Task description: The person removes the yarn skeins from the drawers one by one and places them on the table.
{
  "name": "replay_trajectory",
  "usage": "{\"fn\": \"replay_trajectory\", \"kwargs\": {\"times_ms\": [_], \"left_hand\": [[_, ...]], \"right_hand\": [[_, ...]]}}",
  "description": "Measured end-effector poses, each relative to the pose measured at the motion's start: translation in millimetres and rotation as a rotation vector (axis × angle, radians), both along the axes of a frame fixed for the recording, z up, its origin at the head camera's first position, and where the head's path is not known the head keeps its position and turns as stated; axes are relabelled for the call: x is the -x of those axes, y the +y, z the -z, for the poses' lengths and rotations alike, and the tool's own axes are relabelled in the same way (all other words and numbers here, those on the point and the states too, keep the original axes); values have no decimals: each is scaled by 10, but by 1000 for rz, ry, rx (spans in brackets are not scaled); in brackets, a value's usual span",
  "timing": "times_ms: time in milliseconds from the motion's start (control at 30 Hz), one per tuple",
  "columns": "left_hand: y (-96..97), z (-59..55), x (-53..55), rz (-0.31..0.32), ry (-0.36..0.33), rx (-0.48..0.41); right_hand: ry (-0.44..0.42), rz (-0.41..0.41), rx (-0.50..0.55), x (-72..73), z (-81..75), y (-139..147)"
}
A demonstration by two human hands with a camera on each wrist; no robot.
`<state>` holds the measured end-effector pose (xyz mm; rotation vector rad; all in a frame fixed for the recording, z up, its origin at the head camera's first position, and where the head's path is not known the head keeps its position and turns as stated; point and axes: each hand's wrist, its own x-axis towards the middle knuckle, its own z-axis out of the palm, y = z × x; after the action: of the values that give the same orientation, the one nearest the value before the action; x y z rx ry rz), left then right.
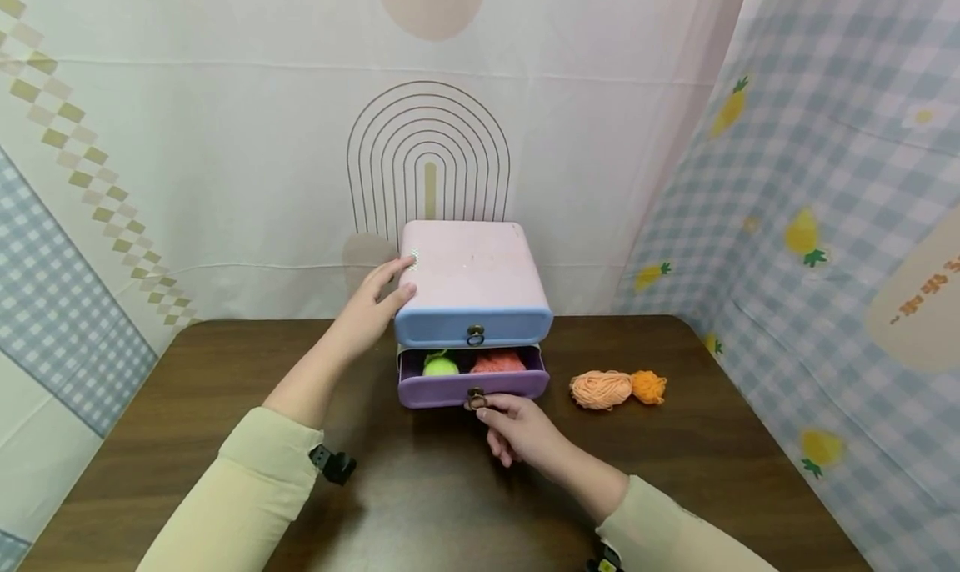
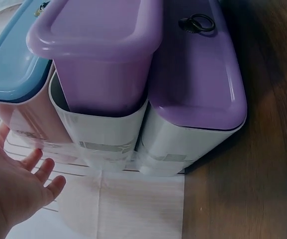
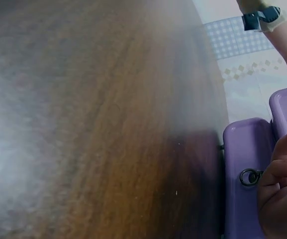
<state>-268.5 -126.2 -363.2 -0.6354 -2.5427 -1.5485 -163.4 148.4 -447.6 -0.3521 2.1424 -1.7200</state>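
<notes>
A stacked drawer unit with a pale pink top (image 1: pixel 472 263) stands against the backdrop. Its upper blue drawer (image 1: pixel 435 328) is closed, while the middle purple drawer (image 1: pixel 427 393) is pulled out. Inside lie a lime-green yarn ball (image 1: pixel 440 365) and coral yarn (image 1: pixel 498 362). My right hand (image 1: pixel 528 434) pinches the ring pull (image 1: pixel 476 398) on the purple drawer. Against the unit's upper left side rests my left hand (image 1: pixel 367 309), fingers spread. The left wrist view also shows a closed lower purple drawer (image 2: pixel 198 74) with its own ring.
To the right of the unit, a peach yarn skein (image 1: pixel 600 389) and an orange yarn ball (image 1: pixel 648 387) lie side by side on the dark wooden table (image 1: pixel 675 480). A printed cloth (image 1: pixel 247 172) hangs behind, and a checked one (image 1: pixel 847 155) hangs at the right.
</notes>
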Motion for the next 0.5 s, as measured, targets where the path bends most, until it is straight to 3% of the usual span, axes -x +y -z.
{"fn": "replay_trajectory", "kwargs": {"times_ms": [200, 500], "left_hand": [[41, -1, 38, -9, 4, -16], [82, -33, 26, -18, -53, -23]], "right_hand": [[4, -4, 4, -83, 10, 19], [-13, -16, 5, -239, -6, 27]]}}
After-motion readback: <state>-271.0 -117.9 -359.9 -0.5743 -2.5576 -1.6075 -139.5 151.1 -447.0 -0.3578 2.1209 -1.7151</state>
